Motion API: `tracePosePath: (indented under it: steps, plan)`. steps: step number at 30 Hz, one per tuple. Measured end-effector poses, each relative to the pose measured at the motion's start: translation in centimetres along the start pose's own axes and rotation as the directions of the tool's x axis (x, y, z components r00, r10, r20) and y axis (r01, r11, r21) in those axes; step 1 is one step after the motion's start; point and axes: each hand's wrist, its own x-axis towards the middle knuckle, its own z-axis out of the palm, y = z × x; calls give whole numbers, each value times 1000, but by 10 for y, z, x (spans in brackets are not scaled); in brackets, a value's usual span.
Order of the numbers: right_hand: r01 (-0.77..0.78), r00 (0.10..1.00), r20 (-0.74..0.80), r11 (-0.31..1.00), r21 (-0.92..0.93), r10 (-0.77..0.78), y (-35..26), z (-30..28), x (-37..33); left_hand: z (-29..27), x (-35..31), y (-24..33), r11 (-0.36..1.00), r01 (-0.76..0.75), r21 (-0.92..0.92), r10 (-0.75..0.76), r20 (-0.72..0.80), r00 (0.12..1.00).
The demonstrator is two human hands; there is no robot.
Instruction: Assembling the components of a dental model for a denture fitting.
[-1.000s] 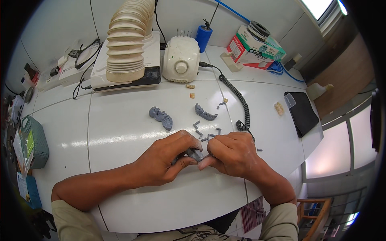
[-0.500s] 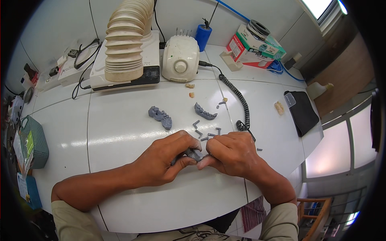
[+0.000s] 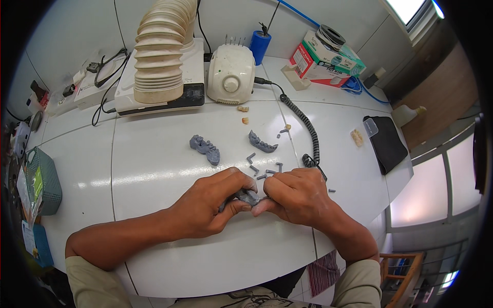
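Low over the near middle of the table, my left hand [image 3: 208, 197] is closed round a grey dental model [image 3: 247, 197], thumb below and fingers above, hiding much of it. At the model's right end, my right hand [image 3: 300, 197] pinches with bent index finger and thumb; the exact spot it grips is largely covered. Just beyond my hands lie several small grey bent pegs [image 3: 270, 172]. Farther off rest a chunky grey dental model [image 3: 205, 149] on the left and a slim, curved grey dental arch [image 3: 262, 142] on the right.
A ribbed cream hose [image 3: 159, 61] rises from a white box unit at the back. Beside it stands a cream control unit [image 3: 231, 77] with a coiled black cord [image 3: 304, 118]. A green basket [image 3: 47, 185] is at left, a black pouch [image 3: 386, 145] at right.
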Motion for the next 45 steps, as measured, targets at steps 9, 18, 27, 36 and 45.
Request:
tracePosePath:
  steps: [9,18,27,36,45]
  plan:
    - [0,1000,-18,1000,10,0,1,2,-1,0,0,0,1000,10,18,-10,6,1000]
    - [2,1000,-14,1000,5,-2,1,2,-1,-1,0,1,1000,19,4,-19,2,1000]
    - [-38,999,-7,999,-2,38,-2,0,1,-1,1,1,999,23,31,-23,-1,1000]
    - [-38,999,15,999,-10,38,-1,0,1,1,0,-2,999,6,40,-5,-23,1000]
    - [-41,999,26,999,-4,41,-2,0,2,0,0,-1,999,-8,39,9,-23,1000]
